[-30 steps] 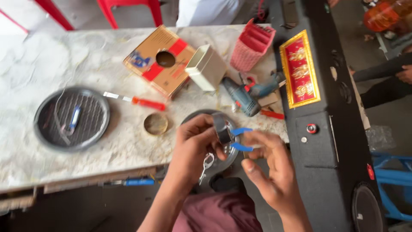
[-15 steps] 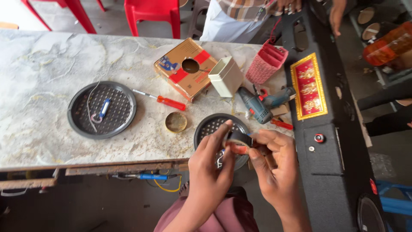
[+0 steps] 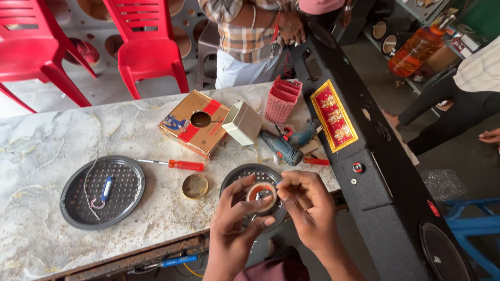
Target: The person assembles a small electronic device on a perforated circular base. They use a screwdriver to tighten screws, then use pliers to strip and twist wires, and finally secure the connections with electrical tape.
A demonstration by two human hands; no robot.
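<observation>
My left hand point(image 3: 237, 218) holds a small round speaker part point(image 3: 261, 195) with an orange ring, gripped from the left and below. My right hand point(image 3: 307, 205) pinches its right edge with fingertips. Both hands hover over a round black speaker grille point(image 3: 244, 176) lying at the front edge of the marble table point(image 3: 47, 140).
A second black grille point(image 3: 102, 191) with a wire and blue clip lies left. A red-handled screwdriver point(image 3: 177, 165), brass lid point(image 3: 195, 186), cardboard box point(image 3: 194, 123), cream box point(image 3: 242, 123), pink basket point(image 3: 283, 100) and blue drill point(image 3: 284, 147) sit behind. A black speaker cabinet point(image 3: 385, 192) stands right. People stand beyond the table.
The view has tilted up and shifted, showing red chairs and a standing person. The part is now turned face-up in my hands; the blue-handled tool seen earlier is no longer visible.
</observation>
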